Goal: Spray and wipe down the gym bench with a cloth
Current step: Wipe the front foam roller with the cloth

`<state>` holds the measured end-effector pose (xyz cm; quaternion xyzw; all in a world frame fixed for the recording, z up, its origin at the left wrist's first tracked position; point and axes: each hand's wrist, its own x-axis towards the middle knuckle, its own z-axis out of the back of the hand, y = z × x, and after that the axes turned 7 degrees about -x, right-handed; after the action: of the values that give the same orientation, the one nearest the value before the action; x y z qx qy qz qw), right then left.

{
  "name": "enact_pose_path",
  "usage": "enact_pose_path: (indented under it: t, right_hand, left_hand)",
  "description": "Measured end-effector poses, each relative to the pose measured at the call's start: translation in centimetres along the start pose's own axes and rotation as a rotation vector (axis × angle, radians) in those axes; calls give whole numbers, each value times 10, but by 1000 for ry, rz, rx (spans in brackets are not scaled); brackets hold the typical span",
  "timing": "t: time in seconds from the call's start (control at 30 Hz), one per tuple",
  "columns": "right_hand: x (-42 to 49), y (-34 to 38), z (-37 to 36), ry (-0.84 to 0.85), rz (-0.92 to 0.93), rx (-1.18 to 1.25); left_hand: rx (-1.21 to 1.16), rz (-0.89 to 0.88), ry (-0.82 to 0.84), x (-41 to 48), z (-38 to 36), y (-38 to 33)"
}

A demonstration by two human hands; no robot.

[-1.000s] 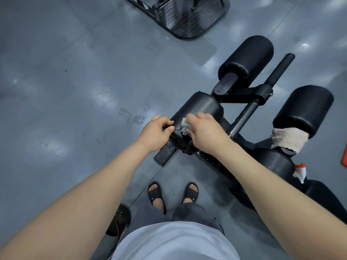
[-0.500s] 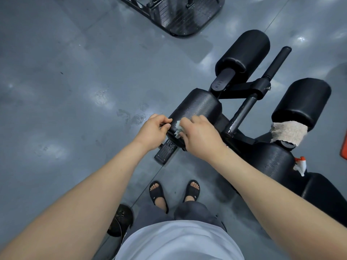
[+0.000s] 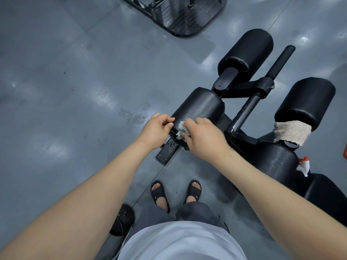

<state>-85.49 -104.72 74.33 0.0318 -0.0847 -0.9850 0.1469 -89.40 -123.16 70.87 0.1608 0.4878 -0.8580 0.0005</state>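
Note:
A black gym bench with several roller pads stands to my right; its nearest roller pad [image 3: 199, 107] lies in front of me. My left hand [image 3: 156, 130] grips the near end of that pad with curled fingers. My right hand [image 3: 201, 136] holds a small pale cloth [image 3: 180, 129] bunched against the pad's end. A beige towel [image 3: 292, 133] hangs over the bench frame at the right. A white spray bottle with an orange trigger [image 3: 303, 166] sits beside the lower pad [image 3: 276, 162], mostly hidden.
A black metal bar [image 3: 262, 87] runs diagonally between the far roller pads [image 3: 247, 49]. A black machine platform [image 3: 187, 14] stands at the top. My sandalled feet [image 3: 176, 192] stand on grey floor [image 3: 75, 91], with a dark round object [image 3: 124, 220] at my left foot.
Both hands stay at the end of the nearest roller pad. The right hand has shifted the cloth slightly over the pad's end. The view has drifted a little.

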Motion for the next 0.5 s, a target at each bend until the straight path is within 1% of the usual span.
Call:
enact_pose_path:
  t: [0.1, 0.17, 0.23, 0.3, 0.37, 0.43, 0.5]
  right_hand:
    - [20, -14, 6, -32, -119, -98]
    - [27, -19, 8, -45, -170, -95]
    - [23, -12, 6, -54, -140, -42]
    - [11, 0, 2, -40, -57, 16]
    - [7, 4, 1, -13, -15, 21]
    - [18, -4, 5, -11, -67, -15]
    - [32, -15, 9, -21, -168, -50]
  left_hand:
    - [4, -16, -10, -3, -2, -2]
    - [10, -34, -20, -6, -4, -2]
    - [23, -50, -39, -9, -5, -2]
    - [31, -81, -54, -10, -7, 0]
    - [29, -107, -63, -11, -8, 0]
    - [26, -116, -66, -12, -9, -1]
    - [24, -103, -55, -13, -7, -3]
